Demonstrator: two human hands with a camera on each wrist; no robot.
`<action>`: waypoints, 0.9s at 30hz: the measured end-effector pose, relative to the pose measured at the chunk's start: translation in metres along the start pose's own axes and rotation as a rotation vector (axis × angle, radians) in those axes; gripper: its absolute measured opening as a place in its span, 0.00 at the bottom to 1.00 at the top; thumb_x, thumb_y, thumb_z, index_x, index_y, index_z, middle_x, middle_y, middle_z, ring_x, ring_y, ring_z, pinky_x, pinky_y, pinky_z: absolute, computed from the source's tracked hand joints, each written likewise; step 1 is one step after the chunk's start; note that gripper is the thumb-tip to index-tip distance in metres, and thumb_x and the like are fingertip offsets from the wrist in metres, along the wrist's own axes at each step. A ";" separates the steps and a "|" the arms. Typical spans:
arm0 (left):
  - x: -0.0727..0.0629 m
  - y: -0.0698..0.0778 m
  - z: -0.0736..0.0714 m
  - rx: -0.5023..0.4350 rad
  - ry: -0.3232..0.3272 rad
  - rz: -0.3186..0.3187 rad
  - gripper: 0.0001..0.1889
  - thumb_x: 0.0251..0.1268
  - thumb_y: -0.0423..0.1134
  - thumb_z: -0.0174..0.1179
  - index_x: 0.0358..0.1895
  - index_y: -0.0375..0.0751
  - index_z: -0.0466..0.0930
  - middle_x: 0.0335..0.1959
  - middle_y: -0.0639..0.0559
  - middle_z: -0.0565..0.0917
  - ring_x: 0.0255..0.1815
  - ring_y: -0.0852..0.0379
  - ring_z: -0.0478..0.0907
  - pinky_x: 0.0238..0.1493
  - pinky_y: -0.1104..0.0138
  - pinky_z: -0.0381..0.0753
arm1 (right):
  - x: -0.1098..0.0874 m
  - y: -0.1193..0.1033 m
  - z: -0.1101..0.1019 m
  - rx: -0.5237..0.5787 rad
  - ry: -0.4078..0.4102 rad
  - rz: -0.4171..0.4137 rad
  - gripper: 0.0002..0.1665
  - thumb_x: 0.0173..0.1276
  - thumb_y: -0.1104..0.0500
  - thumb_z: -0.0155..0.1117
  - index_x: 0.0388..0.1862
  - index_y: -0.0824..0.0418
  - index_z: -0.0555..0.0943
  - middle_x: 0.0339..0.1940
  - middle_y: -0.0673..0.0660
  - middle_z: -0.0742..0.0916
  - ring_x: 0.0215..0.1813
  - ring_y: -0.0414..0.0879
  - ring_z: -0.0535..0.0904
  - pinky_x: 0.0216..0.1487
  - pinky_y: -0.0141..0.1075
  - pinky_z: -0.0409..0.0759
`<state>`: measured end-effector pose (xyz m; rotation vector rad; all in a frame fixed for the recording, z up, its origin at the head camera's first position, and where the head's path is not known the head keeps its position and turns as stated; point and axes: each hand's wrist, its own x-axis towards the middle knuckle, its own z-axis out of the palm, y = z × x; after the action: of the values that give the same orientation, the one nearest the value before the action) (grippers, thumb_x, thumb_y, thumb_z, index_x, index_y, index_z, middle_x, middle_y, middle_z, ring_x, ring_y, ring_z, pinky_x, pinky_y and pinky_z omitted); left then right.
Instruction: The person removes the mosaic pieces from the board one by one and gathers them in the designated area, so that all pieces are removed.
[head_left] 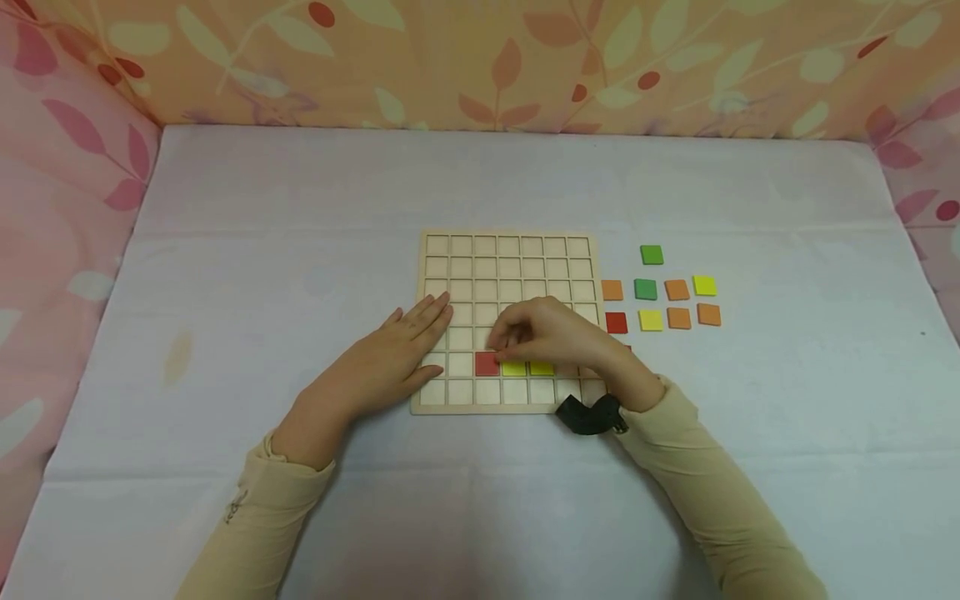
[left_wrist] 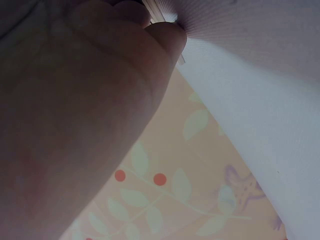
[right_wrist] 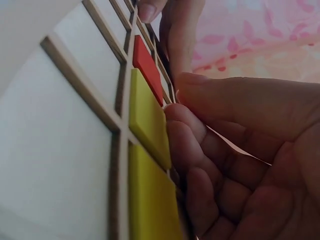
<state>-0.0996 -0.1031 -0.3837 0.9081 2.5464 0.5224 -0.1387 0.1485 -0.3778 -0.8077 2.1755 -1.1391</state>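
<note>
A pale wooden grid board [head_left: 487, 409] lies on the table. In one row of its cells sit a red square tile [head_left: 486, 364] and, to its right, a yellow tile [head_left: 513, 368] and a second yellow tile [head_left: 542, 369]. My left hand [head_left: 378, 362] rests on the board's left edge with straight fingers, thumb spread. Over the middle of the board, my right hand [head_left: 551, 333] has its fingers curled, the thumb tip at the red tile's right edge. The right wrist view shows those fingers close beside the red tile [right_wrist: 146, 65], with nothing visible between them.
Right of the board lie loose tiles, among them a green one [head_left: 652, 255], an orange one [head_left: 612, 290], a yellow one [head_left: 651, 320] and a red one [head_left: 617, 322]. A black strap [head_left: 588, 416] hangs at my right wrist. Patterned cloth [head_left: 495, 67] stands behind the white tabletop [head_left: 300, 183].
</note>
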 end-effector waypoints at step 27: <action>0.001 0.000 -0.001 -0.006 0.001 0.003 0.38 0.70 0.44 0.54 0.74 0.35 0.45 0.77 0.47 0.41 0.76 0.50 0.38 0.71 0.49 0.44 | 0.000 -0.004 0.009 -0.098 0.035 -0.039 0.04 0.57 0.63 0.70 0.33 0.57 0.86 0.28 0.46 0.82 0.31 0.39 0.75 0.33 0.33 0.75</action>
<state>-0.1005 -0.1028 -0.3831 0.9100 2.5435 0.5313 -0.1316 0.1421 -0.3788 -0.8825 2.2683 -1.0804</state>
